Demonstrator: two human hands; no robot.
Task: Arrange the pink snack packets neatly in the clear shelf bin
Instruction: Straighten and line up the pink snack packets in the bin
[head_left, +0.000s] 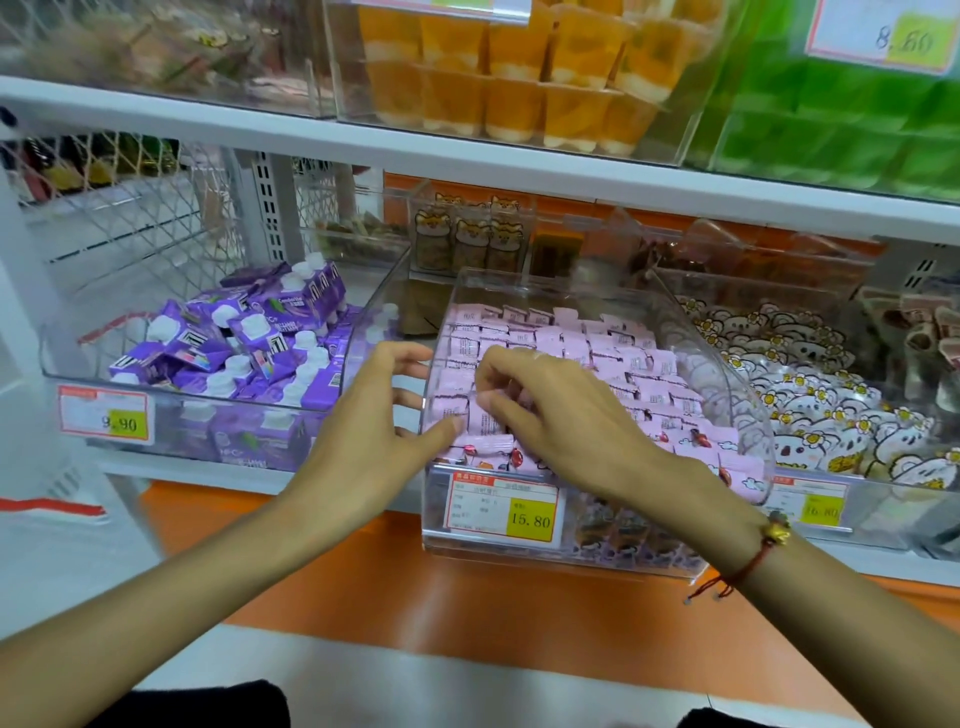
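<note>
A: Where do the pink snack packets (587, 358) lie?

B: In the clear shelf bin (727, 374) at centre, on the middle shelf; rear packets stand in fairly even rows, those at the front lie looser; a few show a red motif.

A: Right hand (550, 410)?

B: Reaches over the bin's front left part; fingers (493, 374) curled downward among the front packets; one upright packet (485, 421) sits just under the fingertips, touching them; whether it is truly pinched, I cannot tell, the knuckles hide the contact; a red cord bracelet (748, 564) with a gold bead on the wrist.

A: Left hand (379, 410)?

B: At the bin's left front corner; fingers spread and loosely bent, holding nothing; upper fingers lie outside the clear wall, seen partly through it; thumb tip (452, 428) touches the packets at the front edge, just beside the upright one.

A: Surroundings?

B: Price label (506, 509) reading 15.80 on the bin front; purple spouted pouches (244, 343) in the bin to the left, label 9.90; white cartoon-animal packets (810, 410) in the bin to the right; orange jelly cups (519, 88) on the shelf above.
</note>
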